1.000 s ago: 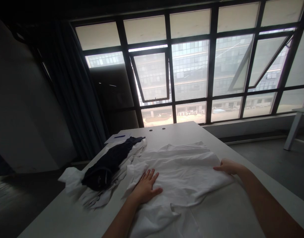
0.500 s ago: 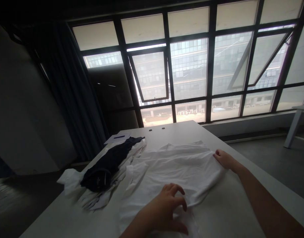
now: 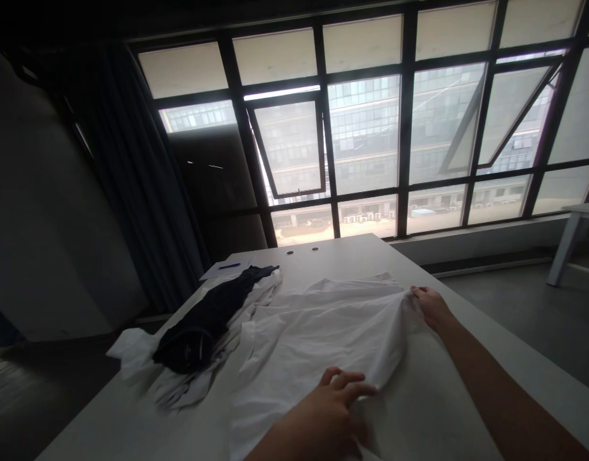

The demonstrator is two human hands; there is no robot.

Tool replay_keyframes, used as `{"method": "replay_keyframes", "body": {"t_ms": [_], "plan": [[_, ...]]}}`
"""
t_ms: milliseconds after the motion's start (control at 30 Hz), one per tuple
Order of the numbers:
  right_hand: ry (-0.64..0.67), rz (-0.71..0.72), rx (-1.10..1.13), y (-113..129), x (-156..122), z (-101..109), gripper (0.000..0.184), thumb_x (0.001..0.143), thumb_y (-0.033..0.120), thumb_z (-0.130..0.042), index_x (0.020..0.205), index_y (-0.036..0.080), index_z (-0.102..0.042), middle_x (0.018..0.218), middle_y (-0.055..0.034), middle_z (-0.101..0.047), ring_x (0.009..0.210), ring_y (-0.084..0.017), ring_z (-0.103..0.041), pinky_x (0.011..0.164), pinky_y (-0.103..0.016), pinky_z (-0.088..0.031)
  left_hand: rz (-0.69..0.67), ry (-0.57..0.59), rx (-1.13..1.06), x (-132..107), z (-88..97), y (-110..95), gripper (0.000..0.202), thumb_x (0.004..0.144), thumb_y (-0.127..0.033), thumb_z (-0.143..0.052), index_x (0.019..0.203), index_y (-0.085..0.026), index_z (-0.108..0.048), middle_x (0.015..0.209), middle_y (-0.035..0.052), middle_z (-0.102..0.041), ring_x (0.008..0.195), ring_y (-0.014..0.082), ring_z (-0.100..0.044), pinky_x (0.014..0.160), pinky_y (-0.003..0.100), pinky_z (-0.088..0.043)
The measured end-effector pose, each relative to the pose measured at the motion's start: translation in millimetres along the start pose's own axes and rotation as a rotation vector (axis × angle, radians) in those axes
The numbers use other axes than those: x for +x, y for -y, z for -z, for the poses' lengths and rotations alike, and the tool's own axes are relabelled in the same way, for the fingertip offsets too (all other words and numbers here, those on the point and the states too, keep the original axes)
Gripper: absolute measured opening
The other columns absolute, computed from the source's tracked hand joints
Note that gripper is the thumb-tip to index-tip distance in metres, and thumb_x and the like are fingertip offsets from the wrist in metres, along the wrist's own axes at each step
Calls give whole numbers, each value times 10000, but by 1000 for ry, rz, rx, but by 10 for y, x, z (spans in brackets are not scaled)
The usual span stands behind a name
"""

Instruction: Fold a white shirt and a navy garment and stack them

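A white shirt (image 3: 318, 333) lies spread on the white table (image 3: 352, 256). My right hand (image 3: 431, 307) pinches the shirt's far right edge, fingers closed on the cloth. My left hand (image 3: 330, 410) rests near the bottom of the view on the shirt's near right edge, its fingers stretched forward and touching the fold of cloth. Whether they grip the cloth I cannot tell.
A dark garment (image 3: 205, 320) lies on a heap of white clothes (image 3: 145, 358) at the table's left side. A sheet of paper with a blue pen (image 3: 227, 267) lies behind it. Large windows (image 3: 362, 128) fill the back wall. Another table's leg (image 3: 568, 246) stands at the right.
My left hand left the shirt's middle and moved right and nearer, to its near edge. My right hand slid farther along the right edge and drew the cloth inward.
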State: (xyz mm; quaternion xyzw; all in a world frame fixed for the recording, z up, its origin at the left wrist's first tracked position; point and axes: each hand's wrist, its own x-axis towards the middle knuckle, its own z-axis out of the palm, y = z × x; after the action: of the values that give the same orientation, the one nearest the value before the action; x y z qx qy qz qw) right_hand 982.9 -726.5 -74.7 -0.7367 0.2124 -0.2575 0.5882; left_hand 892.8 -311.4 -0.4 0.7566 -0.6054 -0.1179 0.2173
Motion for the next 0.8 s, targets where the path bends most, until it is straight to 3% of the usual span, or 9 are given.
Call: {"method": "replay_keyframes", "body": {"t_ms": [100,167,300,367,467,533,600,700,800], "plan": [[59,-35,113,87,-39,44,291,840,467,-541,1017,239,-575,923,-113,-725,907,-255,-708,742,-337,-596,54,-193,-230,-134,380,-22,123,943,-368,-664,1015,-285,-719,1350,34,-629,1333,280,-484,1145,439,-306],[140,-42,166,175,-87,78,397,823,456,-624,1150,235,-581,982,-110,-739,912,-252,-714,724,-329,-603,99,-359,-436,-279,596,20,158,941,-378,-667,1008,-236,-683,1228,67,-669,1169,254,-589,1030,392,-428],[345,-52,284,329,-215,93,697,744,354,-757,1376,242,-484,1206,-110,-712,943,-249,-720,727,-340,-614,98,-479,-723,-563,818,23,276,926,-459,-673,989,-191,-677,967,45,-698,887,198,-639,807,301,-504],[424,-55,327,367,-268,84,831,728,316,-766,1465,246,-388,1346,-120,-645,1005,-249,-711,791,-360,-612,42,-382,-712,-645,891,-93,306,903,-480,-692,962,-182,-720,938,53,-713,879,211,-658,819,302,-512],[465,-28,204,377,-304,87,945,709,325,-766,1536,231,-318,1451,-141,-562,1164,-277,-654,914,-394,-577,-115,49,-676,-679,1026,-329,356,902,-510,-670,970,-176,-771,1017,114,-746,935,255,-704,855,306,-535],[470,24,9,359,-301,115,936,694,342,-765,1530,208,-366,1458,-153,-553,1262,-309,-589,985,-404,-537,-141,219,-649,-663,1095,-412,424,937,-530,-605,1101,-170,-758,1110,143,-744,1008,267,-710,898,305,-536],[468,64,-248,324,-288,162,853,680,361,-766,1464,190,-476,1424,-152,-583,1292,-328,-557,1037,-404,-496,22,162,-526,-639,1088,-356,441,980,-519,-533,1235,-203,-704,1207,116,-722,1099,251,-682,972,312,-511],[461,-1,-548,235,-268,257,658,636,408,-785,1219,127,-659,1259,-201,-669,1157,-386,-627,969,-482,-528,455,-15,-171,-599,873,11,493,968,-521,-534,1406,-296,-570,1427,60,-594,1285,264,-567,1093,385,-436],[502,-215,-623,125,-251,355,591,646,514,-773,1092,137,-681,1106,-204,-710,902,-371,-698,699,-503,-596,727,106,67,-550,491,540,718,887,-526,-614,1517,-228,-440,1590,136,-379,1453,347,-361,1188,491,-298]]}}
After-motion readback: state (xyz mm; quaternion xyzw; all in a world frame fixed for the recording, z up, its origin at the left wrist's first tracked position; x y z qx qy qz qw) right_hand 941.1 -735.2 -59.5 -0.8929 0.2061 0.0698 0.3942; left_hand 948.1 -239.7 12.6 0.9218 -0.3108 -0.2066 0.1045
